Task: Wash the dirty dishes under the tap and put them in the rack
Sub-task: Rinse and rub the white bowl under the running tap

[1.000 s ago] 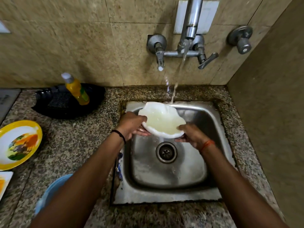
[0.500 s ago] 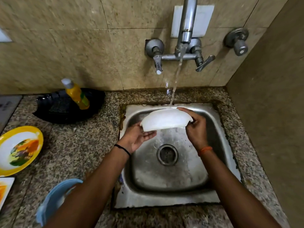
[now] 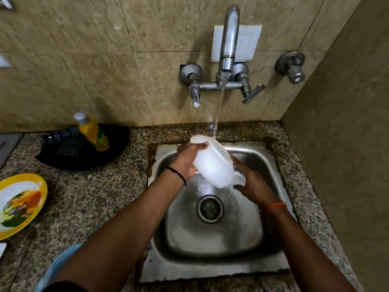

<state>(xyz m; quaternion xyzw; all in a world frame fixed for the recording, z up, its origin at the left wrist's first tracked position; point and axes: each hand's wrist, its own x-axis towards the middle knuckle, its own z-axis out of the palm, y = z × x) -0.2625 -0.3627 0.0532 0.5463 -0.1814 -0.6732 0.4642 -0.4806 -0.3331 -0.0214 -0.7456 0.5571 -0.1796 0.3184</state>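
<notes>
A white plastic bowl (image 3: 212, 163) is held tipped on its side over the steel sink (image 3: 212, 234), its underside toward me. Water from the tap (image 3: 228, 45) falls onto its upper rim and pours off its lower edge toward the drain (image 3: 209, 208). My left hand (image 3: 186, 160) grips the bowl's upper left rim, thumb over the edge. My right hand (image 3: 252, 184) holds the lower right edge from below. A dirty yellow-rimmed plate (image 3: 20, 204) with food smears lies on the counter at far left.
A yellow soap bottle (image 3: 92, 131) leans in a black tray (image 3: 84, 148) at the back left of the granite counter. A light blue dish (image 3: 56, 268) shows under my left forearm. A second wall valve (image 3: 292, 67) is at right, beside a side wall.
The bowl has been turned from face-up, through inverted, to tipped on its side. My left hand moved up to its rim and my right hand dropped below it. Water now spills off.
</notes>
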